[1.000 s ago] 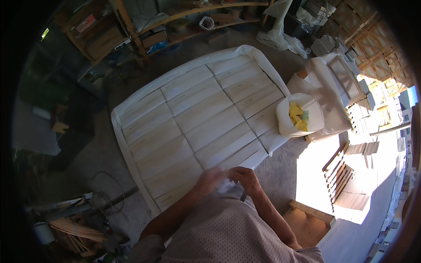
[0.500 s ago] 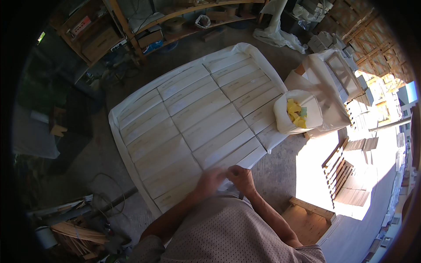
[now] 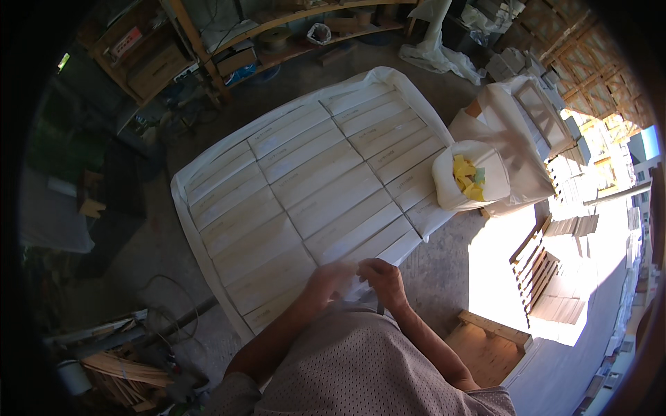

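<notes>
Both of my hands meet in front of my waist, at the near edge of a wide stack of white cartons point(image 3: 333, 184). My right hand point(image 3: 384, 280) is closed, its fingers pinched together at a piece of translucent plastic point(image 3: 356, 288). Close beside it, my left hand point(image 3: 329, 283) is smeared by motion, so its fingers cannot be made out. The cartons lie side by side in rows, with a white plastic sheet point(image 3: 182, 201) folded down around their outer sides.
A white bag point(image 3: 494, 182) holding yellow and green pieces stands at the stack's right corner. Behind it is a plastic-draped load point(image 3: 517, 118). Wooden pallets point(image 3: 538, 274) and a wooden crate point(image 3: 485, 347) sit at right. Shelves point(image 3: 312, 35) line the back; wood strips point(image 3: 125, 371) lie lower left.
My left hand has shifted slightly up beside the right. The right fingers have loosened a little, and more of the translucent plastic shows between the hands.
</notes>
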Demonstrator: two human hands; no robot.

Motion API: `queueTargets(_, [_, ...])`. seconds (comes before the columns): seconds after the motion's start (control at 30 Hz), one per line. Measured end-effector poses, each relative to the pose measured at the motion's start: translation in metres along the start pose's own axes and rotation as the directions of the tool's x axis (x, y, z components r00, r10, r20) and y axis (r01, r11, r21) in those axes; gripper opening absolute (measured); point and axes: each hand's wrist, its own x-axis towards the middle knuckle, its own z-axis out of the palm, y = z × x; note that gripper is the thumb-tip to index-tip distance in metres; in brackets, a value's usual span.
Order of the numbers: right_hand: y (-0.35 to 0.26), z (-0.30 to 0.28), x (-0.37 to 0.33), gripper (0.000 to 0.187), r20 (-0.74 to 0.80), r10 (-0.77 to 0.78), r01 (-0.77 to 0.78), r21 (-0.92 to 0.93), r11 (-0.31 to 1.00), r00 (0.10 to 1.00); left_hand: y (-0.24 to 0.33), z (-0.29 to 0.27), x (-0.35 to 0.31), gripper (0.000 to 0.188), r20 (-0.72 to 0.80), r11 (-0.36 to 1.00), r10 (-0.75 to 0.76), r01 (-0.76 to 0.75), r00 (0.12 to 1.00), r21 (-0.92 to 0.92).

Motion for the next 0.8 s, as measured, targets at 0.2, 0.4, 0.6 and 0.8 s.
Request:
queueTargets(0.2, [-0.007, 0.006, -0.009, 0.019, -0.112, -0.202, 0.181, -0.173, 0.968, 0.973, 0.006, 0.007, 0.000, 0.035, -0.043, 0.999, -0.046, 0.046, 0.998, 0.007])
queueTargets(0.4, [-0.002, 0.008, -0.007, 0.020, -0.088, -0.190, 0.168, -0.216, 0.962, 0.978, -0.009, 0.009, 0.006, 0.016, -0.027, 0.946, 0.261, -0.249, 0.965, 0.209])
queueTargets(0.6, [0.002, 0.006, -0.001, 0.021, -0.105, -0.104, 0.085, -0.171, 0.982, 0.989, -0.015, 0.016, 0.009, 0.028, 0.067, 0.515, 0.720, -0.597, 0.690, 0.615])
queueTargets(0.8, [0.006, -0.004, 0.005, 0.025, -0.044, 0.007, -0.014, -0.146, 0.989, 0.999, -0.015, 0.009, 0.010, 0.027, 0.003, 0.851, 0.384, -0.355, 0.923, 0.387])
